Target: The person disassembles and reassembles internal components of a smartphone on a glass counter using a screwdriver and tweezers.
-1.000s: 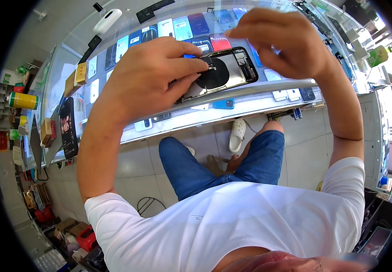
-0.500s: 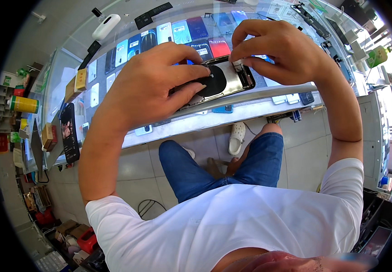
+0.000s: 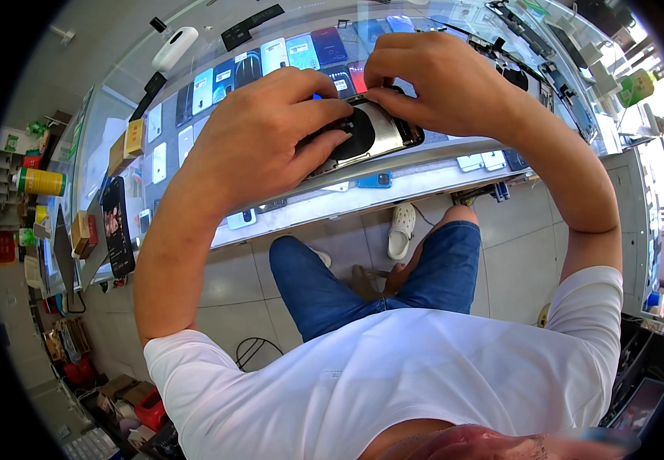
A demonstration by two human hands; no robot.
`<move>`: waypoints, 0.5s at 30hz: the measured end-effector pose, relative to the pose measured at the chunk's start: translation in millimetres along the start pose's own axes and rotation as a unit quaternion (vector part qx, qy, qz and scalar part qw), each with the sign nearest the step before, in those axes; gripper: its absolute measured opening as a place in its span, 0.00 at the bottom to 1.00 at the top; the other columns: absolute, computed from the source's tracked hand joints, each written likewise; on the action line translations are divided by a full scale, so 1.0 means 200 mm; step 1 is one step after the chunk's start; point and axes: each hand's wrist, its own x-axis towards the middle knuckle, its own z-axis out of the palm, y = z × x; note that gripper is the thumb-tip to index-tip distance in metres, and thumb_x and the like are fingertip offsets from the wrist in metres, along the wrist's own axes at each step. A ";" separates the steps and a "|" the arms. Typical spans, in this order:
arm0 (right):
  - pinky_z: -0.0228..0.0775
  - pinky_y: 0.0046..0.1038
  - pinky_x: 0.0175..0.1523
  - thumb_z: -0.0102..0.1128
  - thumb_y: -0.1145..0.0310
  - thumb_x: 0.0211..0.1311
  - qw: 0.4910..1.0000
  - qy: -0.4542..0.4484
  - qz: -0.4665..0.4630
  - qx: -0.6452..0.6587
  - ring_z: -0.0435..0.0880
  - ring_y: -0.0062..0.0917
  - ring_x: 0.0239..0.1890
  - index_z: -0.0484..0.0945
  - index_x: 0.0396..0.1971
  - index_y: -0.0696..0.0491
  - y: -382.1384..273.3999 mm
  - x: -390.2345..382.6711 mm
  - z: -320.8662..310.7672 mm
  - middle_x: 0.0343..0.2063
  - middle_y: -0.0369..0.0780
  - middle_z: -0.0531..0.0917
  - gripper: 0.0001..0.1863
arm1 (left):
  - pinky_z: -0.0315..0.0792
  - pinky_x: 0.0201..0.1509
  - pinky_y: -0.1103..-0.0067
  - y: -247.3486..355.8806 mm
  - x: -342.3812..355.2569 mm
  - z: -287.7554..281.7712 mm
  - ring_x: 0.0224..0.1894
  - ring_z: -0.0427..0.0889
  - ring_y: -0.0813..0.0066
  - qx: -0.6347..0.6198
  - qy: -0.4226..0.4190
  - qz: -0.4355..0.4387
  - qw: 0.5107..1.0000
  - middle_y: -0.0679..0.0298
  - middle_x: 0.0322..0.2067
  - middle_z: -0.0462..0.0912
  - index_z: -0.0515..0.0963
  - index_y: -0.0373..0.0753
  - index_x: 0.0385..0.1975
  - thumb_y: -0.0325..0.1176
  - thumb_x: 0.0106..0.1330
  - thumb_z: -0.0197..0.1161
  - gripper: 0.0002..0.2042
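Note:
An opened phone [image 3: 387, 139] lies slanted over the near edge of the glass counter, its silver inner plate and a round black patch [image 3: 360, 136] facing up. My left hand [image 3: 263, 130] is closed on the phone's left part, with thumb and fingertips against the black patch. At the far edge, toward its right end, my right hand [image 3: 443, 84] is closed in a pinch, thumb and forefinger drawn together. Whatever sits between those fingertips is hidden. The hands cover the phone's left end and part of its far edge.
Beneath the glass counter lie rows of phones [image 3: 273, 55]. Stripped phone parts [image 3: 514, 75] rest beyond my right wrist. To the left are a propped-up phone [image 3: 117, 230], small yellow boxes [image 3: 127, 146] and a white oblong device [image 3: 174, 48]. A metal rail [image 3: 439, 151] edges the counter.
My right hand has shifted left along the phone's far edge, and its fingers have curled in more tightly. The stripped parts behind it show more. My left hand keeps its hold.

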 end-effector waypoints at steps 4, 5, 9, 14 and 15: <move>0.81 0.43 0.47 0.66 0.65 0.68 1.000 0.004 0.001 -0.005 0.89 0.45 0.40 0.87 0.37 0.54 -0.01 0.00 0.00 0.37 0.45 0.87 0.08 | 0.82 0.52 0.67 0.00 0.00 0.00 0.49 0.87 0.55 0.008 0.002 0.001 1.000 0.57 0.48 0.87 0.89 0.37 0.46 0.29 0.63 0.75 0.12; 0.81 0.43 0.47 0.66 0.65 0.68 1.000 0.004 0.001 -0.006 0.89 0.45 0.40 0.87 0.37 0.54 -0.01 0.00 0.00 0.37 0.45 0.87 0.09 | 0.82 0.52 0.67 0.01 0.00 0.00 0.49 0.87 0.55 0.009 0.004 0.002 1.000 0.57 0.48 0.87 0.89 0.37 0.46 0.29 0.64 0.75 0.12; 0.81 0.43 0.48 0.66 0.65 0.67 1.000 0.003 0.003 -0.003 0.89 0.46 0.40 0.87 0.37 0.54 -0.01 0.00 0.00 0.38 0.45 0.88 0.08 | 0.82 0.52 0.67 0.00 0.00 0.01 0.48 0.87 0.55 0.018 0.013 0.013 1.000 0.57 0.48 0.87 0.89 0.37 0.46 0.28 0.64 0.75 0.11; 0.83 0.40 0.49 0.65 0.68 0.69 1.000 -0.017 0.000 -0.002 0.90 0.44 0.41 0.90 0.42 0.53 0.03 0.00 -0.01 0.40 0.46 0.90 0.09 | 0.82 0.52 0.68 -0.01 0.00 0.01 0.49 0.87 0.57 0.014 0.002 0.006 1.000 0.58 0.49 0.87 0.89 0.37 0.48 0.28 0.66 0.73 0.12; 0.83 0.40 0.49 0.65 0.69 0.69 1.000 -0.020 0.004 -0.001 0.90 0.43 0.41 0.90 0.43 0.54 0.03 -0.01 0.00 0.40 0.46 0.90 0.09 | 0.82 0.52 0.68 -0.02 0.00 0.02 0.49 0.87 0.57 0.011 -0.002 0.006 1.000 0.58 0.49 0.87 0.89 0.37 0.49 0.28 0.66 0.73 0.12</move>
